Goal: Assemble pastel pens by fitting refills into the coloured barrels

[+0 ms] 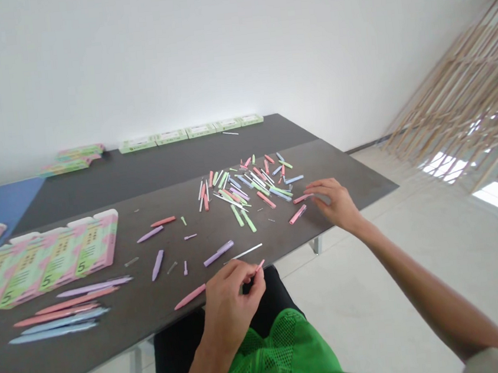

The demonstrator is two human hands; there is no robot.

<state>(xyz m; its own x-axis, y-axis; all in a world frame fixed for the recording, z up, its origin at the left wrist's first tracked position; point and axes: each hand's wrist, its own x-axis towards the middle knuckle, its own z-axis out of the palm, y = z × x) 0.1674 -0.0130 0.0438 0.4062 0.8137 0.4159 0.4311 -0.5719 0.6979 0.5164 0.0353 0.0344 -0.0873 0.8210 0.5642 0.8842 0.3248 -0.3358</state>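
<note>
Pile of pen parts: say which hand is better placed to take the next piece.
Probably the right hand: it is at a pink tube beside the pile, while the left hand, farther off, pinches a small pink part.

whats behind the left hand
Just beyond the left hand lie a thin white straight stick and a purple tubular pen part. A pink tapered pen part meets the hand's outline; whether it continues behind, and anything else the hand covers, can't be seen.

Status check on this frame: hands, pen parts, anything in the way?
Left hand pinching small pink part. Right hand at pink pen piece, grip unclear. White rod lying close beyond left hand.
</note>
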